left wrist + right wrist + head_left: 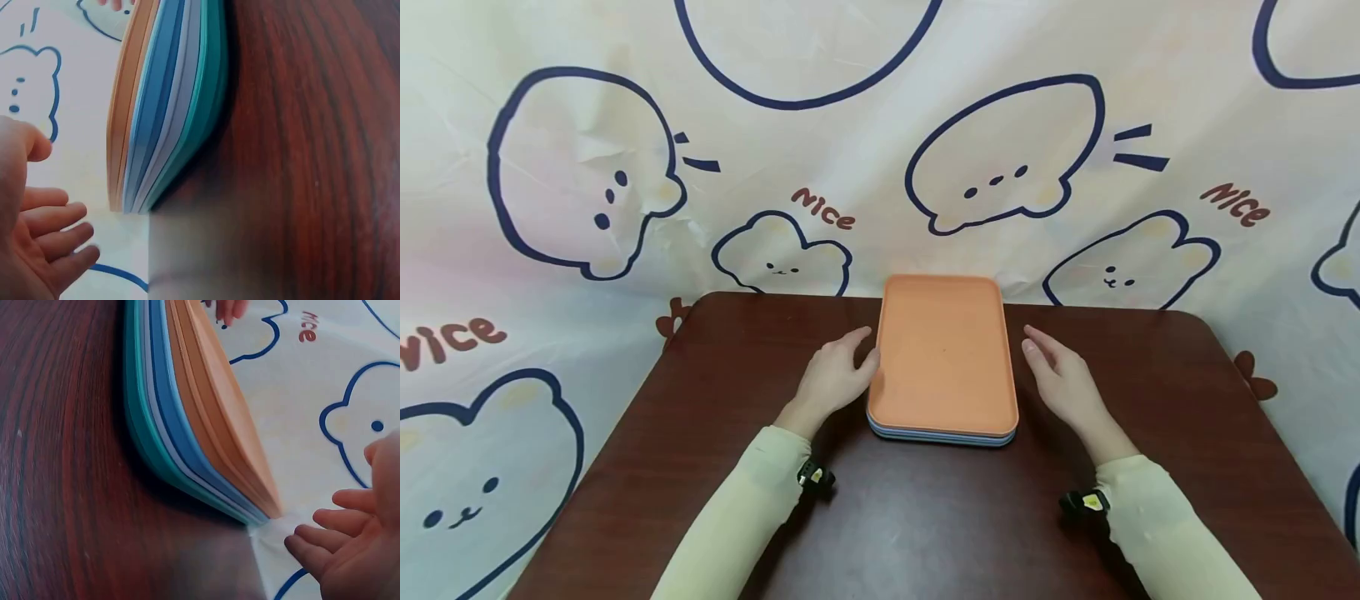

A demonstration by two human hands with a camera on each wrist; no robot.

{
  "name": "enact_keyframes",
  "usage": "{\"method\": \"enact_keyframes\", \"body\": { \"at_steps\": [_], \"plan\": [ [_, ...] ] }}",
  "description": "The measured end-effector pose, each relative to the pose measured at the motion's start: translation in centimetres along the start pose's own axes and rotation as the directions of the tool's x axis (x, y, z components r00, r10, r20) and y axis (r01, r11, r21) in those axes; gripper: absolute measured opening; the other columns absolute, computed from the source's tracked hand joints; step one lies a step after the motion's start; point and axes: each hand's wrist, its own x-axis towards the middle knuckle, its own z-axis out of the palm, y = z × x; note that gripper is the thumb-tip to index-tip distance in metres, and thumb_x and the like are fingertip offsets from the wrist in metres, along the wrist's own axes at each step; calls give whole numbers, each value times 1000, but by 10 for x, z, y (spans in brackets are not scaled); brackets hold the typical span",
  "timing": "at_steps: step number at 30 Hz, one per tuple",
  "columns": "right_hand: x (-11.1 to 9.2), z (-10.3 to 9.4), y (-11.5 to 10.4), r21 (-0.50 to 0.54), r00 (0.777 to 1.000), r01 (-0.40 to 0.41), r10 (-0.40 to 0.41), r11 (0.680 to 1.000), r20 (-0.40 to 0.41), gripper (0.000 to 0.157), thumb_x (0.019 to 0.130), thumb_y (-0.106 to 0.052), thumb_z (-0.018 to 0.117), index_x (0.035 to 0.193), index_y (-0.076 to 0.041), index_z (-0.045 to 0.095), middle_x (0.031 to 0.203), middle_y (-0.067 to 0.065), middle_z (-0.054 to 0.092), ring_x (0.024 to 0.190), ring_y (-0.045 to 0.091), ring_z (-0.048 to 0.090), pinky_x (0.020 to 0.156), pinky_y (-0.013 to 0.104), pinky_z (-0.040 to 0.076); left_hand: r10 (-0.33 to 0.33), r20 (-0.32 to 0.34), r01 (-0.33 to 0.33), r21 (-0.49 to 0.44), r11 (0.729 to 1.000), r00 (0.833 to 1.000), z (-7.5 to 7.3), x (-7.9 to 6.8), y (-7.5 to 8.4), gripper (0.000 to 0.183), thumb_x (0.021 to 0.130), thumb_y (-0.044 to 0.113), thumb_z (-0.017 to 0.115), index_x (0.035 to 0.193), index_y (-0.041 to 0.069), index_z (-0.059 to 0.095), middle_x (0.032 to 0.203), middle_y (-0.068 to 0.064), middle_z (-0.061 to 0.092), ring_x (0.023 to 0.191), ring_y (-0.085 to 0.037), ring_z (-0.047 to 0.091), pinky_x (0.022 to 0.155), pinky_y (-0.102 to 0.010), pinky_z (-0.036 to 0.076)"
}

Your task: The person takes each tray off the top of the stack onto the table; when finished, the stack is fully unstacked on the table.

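My left hand (833,377), far left: fingers loose, gripping nothing, just beside the stack's left side. Middle: rectangular tray stack on the wood-grain tabletop (955,525), far end near the table's far edge. Orange tray (946,354) on top, then blue tray (161,62), lavender tray (187,62), teal tray (215,62) at bottom. Right: my right hand (1067,383), released too, apart from the stack's right side, palm inward. Risks, my guess: pressing in at uneven heights could slide upper trays off lower ones; shoving forward could push the stack past the far edge.
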Motion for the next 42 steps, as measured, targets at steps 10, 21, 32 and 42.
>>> {"method": "enact_keyframes", "body": {
  "at_steps": [10, 21, 32, 42],
  "plan": [
    [12, 15, 13, 490, 967, -179, 244, 853, -71, 48, 117, -28, 46, 155, 0, 56, 157, 21, 60, 139, 26, 66, 107, 26, 54, -150, -61, 118, -361, 925, 987, 9, 7, -12, 38, 107, 27, 64, 136, 2, 70, 126, -15, 77, 118, -32, 73, 103, -51, 60],
    [17, 48, 25, 510, 949, -274, 316, 816, 4, 47, 114, -22, 54, 158, -5, 55, 160, 17, 57, 145, 19, 57, 109, 24, 55, -211, 75, 222, -444, 868, 975, 32, 5, -7, 44, 102, 15, 69, 143, 1, 63, 138, -18, 69, 125, -33, 71, 103, -48, 62],
    [16, 49, 27, 422, 953, -268, 302, 866, -16, 46, 114, -23, 53, 158, -8, 55, 161, 17, 56, 157, 28, 44, 128, 47, 40, -158, -64, 134, -287, 949, 985, 37, 8, 0, 26, 100, 8, 67, 123, -2, 72, 135, -18, 70, 127, -35, 66, 109, -50, 54],
    [15, 50, 28, 421, 956, -254, 293, 871, -30, 44, 114, -22, 54, 156, -9, 58, 160, 16, 57, 156, 27, 46, 128, 47, 40, -120, -157, 78, -250, 965, 980, 36, 9, 3, 26, 92, 3, 68, 116, -4, 77, 121, -18, 72, 117, -37, 69, 104, -51, 57]
  ]
}}
